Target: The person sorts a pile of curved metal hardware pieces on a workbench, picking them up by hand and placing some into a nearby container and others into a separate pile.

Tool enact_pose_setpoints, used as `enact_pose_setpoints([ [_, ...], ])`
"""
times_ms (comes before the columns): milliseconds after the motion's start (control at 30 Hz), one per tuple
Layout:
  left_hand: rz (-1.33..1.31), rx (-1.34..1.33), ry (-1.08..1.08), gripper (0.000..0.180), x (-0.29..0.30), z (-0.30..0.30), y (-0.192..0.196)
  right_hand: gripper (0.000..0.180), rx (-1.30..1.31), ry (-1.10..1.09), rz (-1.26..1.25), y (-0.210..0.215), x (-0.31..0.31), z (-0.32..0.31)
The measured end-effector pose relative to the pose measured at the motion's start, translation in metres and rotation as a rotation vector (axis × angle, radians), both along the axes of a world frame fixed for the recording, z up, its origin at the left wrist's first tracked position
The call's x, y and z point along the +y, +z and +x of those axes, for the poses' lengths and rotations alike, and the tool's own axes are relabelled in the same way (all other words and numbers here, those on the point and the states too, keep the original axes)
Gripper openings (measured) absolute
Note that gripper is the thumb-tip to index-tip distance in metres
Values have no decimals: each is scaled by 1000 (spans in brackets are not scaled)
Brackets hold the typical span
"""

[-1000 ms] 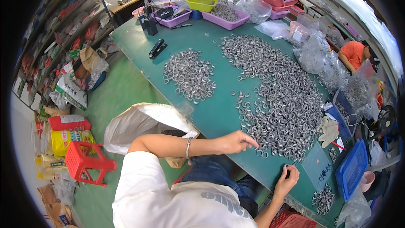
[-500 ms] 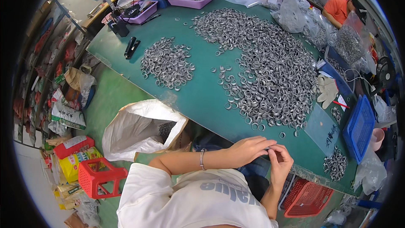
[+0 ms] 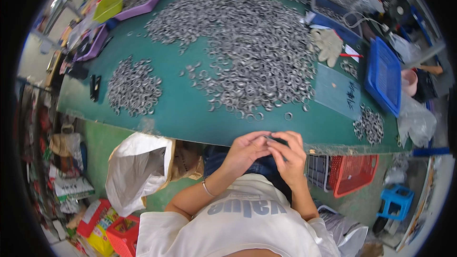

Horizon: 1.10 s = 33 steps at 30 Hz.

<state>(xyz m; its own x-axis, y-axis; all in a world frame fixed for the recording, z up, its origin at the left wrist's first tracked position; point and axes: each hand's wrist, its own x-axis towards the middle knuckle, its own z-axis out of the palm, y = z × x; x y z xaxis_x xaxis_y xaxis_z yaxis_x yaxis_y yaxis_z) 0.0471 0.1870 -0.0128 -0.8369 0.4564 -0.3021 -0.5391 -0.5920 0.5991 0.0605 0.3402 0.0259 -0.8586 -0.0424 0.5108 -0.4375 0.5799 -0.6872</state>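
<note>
We see both hands together just below the near edge of the green desk (image 3: 190, 114), above the lap. The left hand (image 3: 245, 150) and the right hand (image 3: 289, 154) meet at the fingertips, and between them they pinch a small grey metal ring (image 3: 269, 138). The ring is thin and dull silver; most of it is hidden by the fingers (image 3: 278, 146), so we cannot tell more about its shape. The left wrist carries a thin bracelet (image 3: 206, 189).

On the desk, a very large heap of the same metal rings (image 3: 252, 43) covers the middle and far part. A smaller heap (image 3: 133, 88) lies apart to the left, and a little heap (image 3: 369, 123) lies near the right edge. Some single rings (image 3: 288, 115) lie just before the hands, near the edge. Between the big heap and the left heap there is a strip of bare green surface, and the near edge in front of the hands is also mostly bare.

A blue tray (image 3: 383, 76) stands at the right of the desk; we cannot tell what is in it. A purple tray (image 3: 143, 0) at the far left holds more rings, and a yellow-green tray (image 3: 109, 4) is beside it. A pair of pale gloves (image 3: 328, 45) lies just beside the big heap. On the floor, a white sack (image 3: 135, 169) stands open to the left of the person, and a red basket (image 3: 354, 176) is under the desk on the right.
</note>
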Motion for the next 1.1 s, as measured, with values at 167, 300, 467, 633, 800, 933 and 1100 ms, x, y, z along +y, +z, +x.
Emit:
enact_pose_setpoints([
  [167,-12,-137,44,25,-3,-4,-4,24,-89,-298,55,-18,42,-23],
  [300,9,-64,4,24,-2,-2,-11,25,-104,-186,387,-29,37,-45],
  [467,-27,-17,-4,23,-3,-3,2,18,-45,-194,446,-49,42,-54],
  [633,-32,5,-4,22,-4,-2,-3,18,-113,-230,350,-40,34,-48],
  [800,-101,18,-27,24,0,-4,2,19,-195,-226,197,-40,37,-45],
  [933,-147,15,-68,27,1,-7,7,15,-11,-85,-22,-18,12,-33],
  [1100,-140,136,-201,29,-5,-11,-6,18,15,110,34,-7,2,-28],
])
